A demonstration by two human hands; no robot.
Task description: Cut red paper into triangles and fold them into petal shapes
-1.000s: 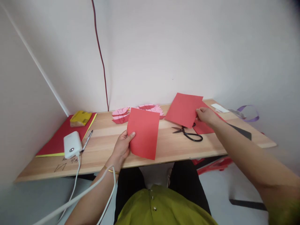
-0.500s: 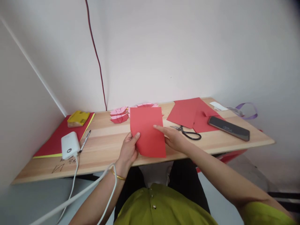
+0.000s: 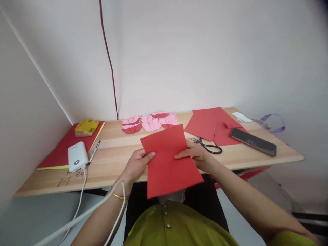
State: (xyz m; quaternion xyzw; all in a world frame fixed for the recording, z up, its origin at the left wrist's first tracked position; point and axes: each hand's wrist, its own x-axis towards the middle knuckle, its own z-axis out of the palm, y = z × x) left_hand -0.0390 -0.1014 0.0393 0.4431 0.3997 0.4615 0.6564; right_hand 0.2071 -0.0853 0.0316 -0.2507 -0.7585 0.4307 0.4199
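From the head view, we pinch the left edge of a rectangular red paper sheet in our left hand's grip; our right hand pinches the right edge, fingers across its face. We hold it over the pale wooden tabletop's near edge, black-handled metal scissors lying just beyond the right hand.
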